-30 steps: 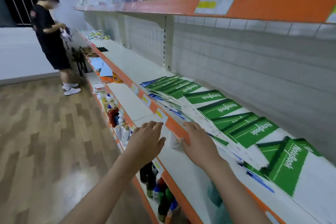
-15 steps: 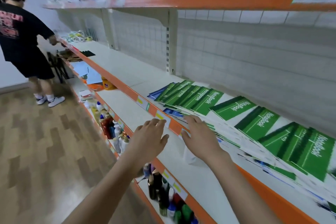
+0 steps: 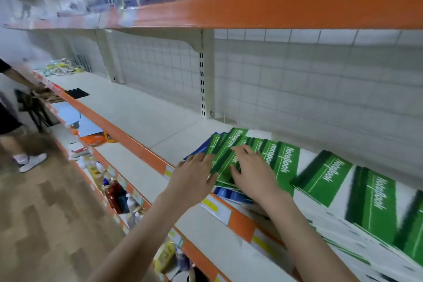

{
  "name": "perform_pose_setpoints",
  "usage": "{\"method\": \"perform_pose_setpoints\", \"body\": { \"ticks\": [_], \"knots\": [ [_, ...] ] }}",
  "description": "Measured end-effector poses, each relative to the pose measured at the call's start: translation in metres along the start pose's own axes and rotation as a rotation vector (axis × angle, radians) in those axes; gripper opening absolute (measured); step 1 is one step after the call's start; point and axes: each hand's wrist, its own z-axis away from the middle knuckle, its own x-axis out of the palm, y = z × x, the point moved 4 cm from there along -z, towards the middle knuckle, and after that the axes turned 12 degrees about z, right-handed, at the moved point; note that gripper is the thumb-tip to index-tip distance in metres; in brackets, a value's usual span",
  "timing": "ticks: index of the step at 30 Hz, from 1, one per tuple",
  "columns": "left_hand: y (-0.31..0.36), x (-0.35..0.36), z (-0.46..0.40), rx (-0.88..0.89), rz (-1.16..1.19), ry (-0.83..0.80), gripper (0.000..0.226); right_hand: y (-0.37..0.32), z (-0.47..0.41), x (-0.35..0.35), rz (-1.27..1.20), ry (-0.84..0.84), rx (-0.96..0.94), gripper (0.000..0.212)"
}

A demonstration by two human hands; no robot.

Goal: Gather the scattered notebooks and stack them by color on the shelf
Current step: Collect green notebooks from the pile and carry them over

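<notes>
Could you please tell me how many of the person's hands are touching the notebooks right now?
2: the left hand rests on the left edge of the fanned green notebooks, and the right hand lies flat on top of them.

We see green notebooks (image 3: 286, 165) with smooth, slightly glossy paper covers, lying at 3 o'clock on a shelf (image 3: 142, 110) whose deck looks like matt, cream-painted metal. Its front lip (image 3: 119, 131) carries a glossy orange painted finish. At 12 o'clock, the slotted upright (image 3: 202, 75) reads as painted metal, backed by a wire grid panel (image 3: 297, 80). At 8 o'clock, the floor (image 3: 45, 213) shows a wood-grain pattern with a low sheen.
</notes>
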Motion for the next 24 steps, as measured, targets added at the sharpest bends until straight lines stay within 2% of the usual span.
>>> {"method": "perform_pose_setpoints", "body": {
  "ticks": [12,24],
  "knots": [
    [-0.003,0.027,-0.072,0.173,0.069,-0.129,0.052,0.042,-0.024,0.009,0.054,-0.028,0.221,0.049],
    [-0.012,0.046,-0.129,0.356,0.116,-0.244,0.05,0.04,-0.035,0.024,0.071,0.002,0.466,0.052]
  ]
}}
